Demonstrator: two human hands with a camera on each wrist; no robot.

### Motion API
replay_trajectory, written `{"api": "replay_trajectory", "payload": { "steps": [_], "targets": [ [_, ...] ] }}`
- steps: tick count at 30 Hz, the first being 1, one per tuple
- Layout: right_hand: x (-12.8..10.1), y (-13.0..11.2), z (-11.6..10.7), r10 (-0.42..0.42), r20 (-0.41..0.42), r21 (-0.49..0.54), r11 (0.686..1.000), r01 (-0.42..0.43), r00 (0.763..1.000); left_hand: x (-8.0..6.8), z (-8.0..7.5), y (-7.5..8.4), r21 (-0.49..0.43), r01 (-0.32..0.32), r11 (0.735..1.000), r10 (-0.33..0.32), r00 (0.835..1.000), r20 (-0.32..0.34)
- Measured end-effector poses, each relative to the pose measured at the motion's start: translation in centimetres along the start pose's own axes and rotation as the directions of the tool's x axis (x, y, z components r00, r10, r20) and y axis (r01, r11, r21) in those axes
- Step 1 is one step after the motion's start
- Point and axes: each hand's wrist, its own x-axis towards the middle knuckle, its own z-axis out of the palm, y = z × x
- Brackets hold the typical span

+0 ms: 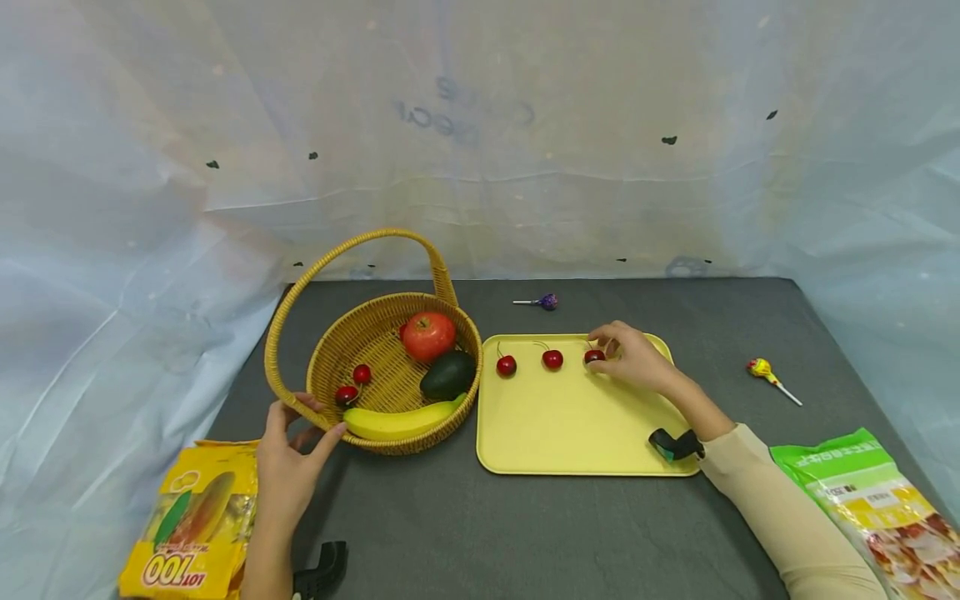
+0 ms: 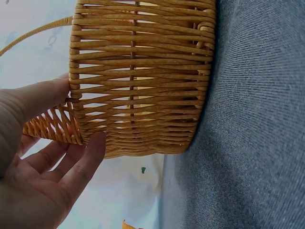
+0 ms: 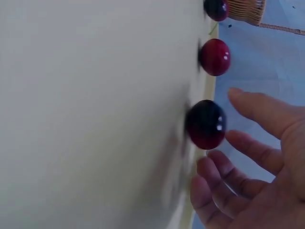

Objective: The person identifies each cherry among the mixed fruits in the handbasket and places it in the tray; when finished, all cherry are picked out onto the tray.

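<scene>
My left hand (image 1: 288,467) grips the wicker basket (image 2: 138,71) at its rim, by the foot of the raised handle. Inside the basket lie a pomegranate (image 1: 429,337), an avocado (image 1: 448,377), a banana (image 1: 401,422) and two joined cherries (image 1: 347,396). On the yellow tray (image 1: 570,425), three cherries with stems sit in a row along the far edge. My right hand (image 1: 636,360) is at the rightmost cherry (image 3: 206,125). In the right wrist view its fingers are spread beside that cherry, the thumb apart from it. The middle cherry (image 3: 215,57) stands just beyond.
A purple-wrapped lollipop (image 1: 548,302) lies behind the tray, and a yellow-and-red one (image 1: 761,368) lies to its right. A yellow snack bag (image 1: 198,525) is at the front left, a green-topped bag (image 1: 873,500) at the front right. Plastic sheeting stands behind the dark table (image 1: 465,533).
</scene>
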Motion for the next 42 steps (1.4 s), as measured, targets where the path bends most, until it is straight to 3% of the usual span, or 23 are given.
{"api": "replay_trajectory", "payload": {
  "steps": [7, 11, 16, 21, 26, 30, 38, 42],
  "targets": [
    [2.9, -3.4, 0.1, -0.065, -0.051, 0.003, 0.998, 0.065, 0.997, -0.1, -0.4, -0.1, -0.004, 0.003, 1.0, -0.003, 1.0, -0.001],
    [5.8, -7.0, 1.3, -0.189, -0.038, 0.058, 0.98, 0.191, 0.981, 0.0, -0.5, -0.2, -0.002, 0.003, 1.0, -0.003, 1.0, -0.007],
    [9.8, -12.7, 4.0, -0.361, 0.055, 0.152, 0.924, 0.35, 0.931, 0.0, -0.5, -0.4, -0.018, -0.016, 1.0, 0.016, 1.0, 0.0],
    [13.8, -17.8, 7.5, -0.442, 0.218, 0.223, 0.891, 0.397, 0.87, 0.1, -0.5, -0.4, -0.012, -0.028, 1.0, 0.028, 1.0, -0.001],
    [17.0, -21.1, 11.1, -0.433, 0.393, 0.191, 0.901, 0.389, 0.811, 0.1, -0.4, -0.3, -0.001, -0.038, 0.999, 0.038, 0.999, 0.0],
    [18.4, -22.7, 13.5, -0.384, 0.487, 0.15, 0.922, 0.357, 0.784, 0.1, -0.2, -0.1, -0.014, -0.025, 1.0, 0.026, 1.0, 0.016],
    [19.7, -23.5, 16.4, -0.304, 0.531, 0.038, 0.941, 0.336, 0.791, 0.0, 0.1, -0.5, -0.006, 0.002, 1.0, -0.002, 1.0, 0.008],
    [19.9, -23.0, 17.1, -0.246, 0.523, -0.043, 0.948, 0.314, 0.816, -0.2, 0.1, -0.3, -0.023, 0.0, 1.0, 0.0, 1.0, 0.012]
  ]
}}
